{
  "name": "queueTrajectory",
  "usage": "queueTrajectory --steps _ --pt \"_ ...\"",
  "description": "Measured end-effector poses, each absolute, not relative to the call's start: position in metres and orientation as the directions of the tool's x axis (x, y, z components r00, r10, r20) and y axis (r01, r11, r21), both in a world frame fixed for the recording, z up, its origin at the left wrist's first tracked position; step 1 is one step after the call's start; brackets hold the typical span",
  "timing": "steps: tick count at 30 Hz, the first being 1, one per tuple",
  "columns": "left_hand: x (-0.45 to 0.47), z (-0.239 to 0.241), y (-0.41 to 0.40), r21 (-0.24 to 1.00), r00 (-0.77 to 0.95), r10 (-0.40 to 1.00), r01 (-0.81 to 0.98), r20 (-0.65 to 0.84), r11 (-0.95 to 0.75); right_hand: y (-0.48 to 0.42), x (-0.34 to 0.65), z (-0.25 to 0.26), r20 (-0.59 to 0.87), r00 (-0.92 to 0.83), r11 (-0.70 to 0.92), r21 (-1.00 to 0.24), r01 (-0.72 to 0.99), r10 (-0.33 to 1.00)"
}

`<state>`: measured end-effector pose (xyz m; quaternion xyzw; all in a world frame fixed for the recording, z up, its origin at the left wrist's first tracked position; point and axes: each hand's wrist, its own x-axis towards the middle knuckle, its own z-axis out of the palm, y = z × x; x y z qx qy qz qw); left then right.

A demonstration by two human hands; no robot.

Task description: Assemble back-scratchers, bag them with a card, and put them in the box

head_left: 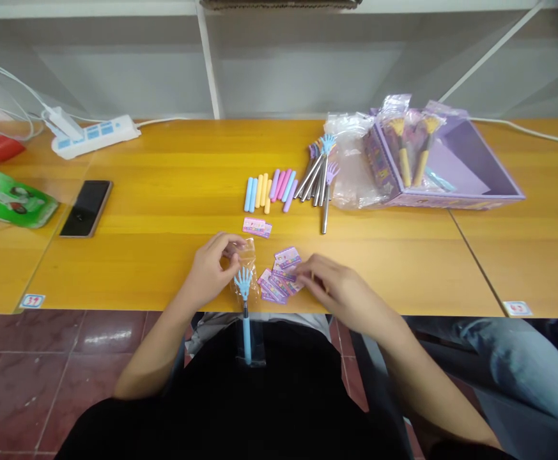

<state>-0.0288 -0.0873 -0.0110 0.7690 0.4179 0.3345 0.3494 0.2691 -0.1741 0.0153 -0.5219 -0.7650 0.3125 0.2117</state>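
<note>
My left hand point(210, 270) has its thumb and fingers curled at the upper end of a clear plastic bag point(248, 252), gripping its edge. Inside the bag lies a light-blue hand-shaped back scratcher point(244, 284), its blue handle reaching over the table edge against the black shirt. At the right, my right hand point(339, 286) has its fingertips pinched at the edge of a loose pile of purple-and-pink printed cards point(279, 281); the fingers partly hide the card there. Two more printed cards point(256, 227) lie overlapped farther back.
Coloured handle sleeves point(258, 191) lie in rows beside metal-rod back scratchers point(317, 176). Clear bags point(353, 169) lean by a purple box point(456, 160) holding yellow-headed scratchers. At left are a phone point(87, 209), power strip point(96, 136) and green carton point(13, 195). Another person's leg point(523, 364) shows at right.
</note>
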Motion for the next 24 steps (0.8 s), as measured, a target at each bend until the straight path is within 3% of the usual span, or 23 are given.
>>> queueTrajectory --steps 2,4,10,19,24 --pt "-0.028 -0.013 -0.088 0.807 0.404 0.886 0.431 0.229 -0.405 -0.158 0.276 0.006 0.074 -0.259 0.254 -0.570 0.782 0.963" --pt "-0.028 -0.013 -0.089 0.794 0.393 0.886 0.443 0.245 -0.416 -0.145 0.281 -0.005 0.082 -0.289 0.290 -0.502 0.815 0.954" --pt "-0.027 -0.008 -0.090 0.749 0.432 0.858 0.463 0.277 -0.474 -0.128 0.293 -0.016 0.029 -0.392 0.325 -0.619 0.715 0.919" --pt "-0.027 -0.011 -0.092 0.885 0.327 0.926 0.351 0.190 -0.305 -0.110 0.303 -0.014 -0.080 -0.425 0.251 -0.704 0.665 0.902" --pt "-0.025 -0.026 -0.092 0.950 0.219 0.955 0.197 0.198 -0.242 -0.099 0.302 -0.009 -0.122 -0.413 0.191 -0.745 0.639 0.903"
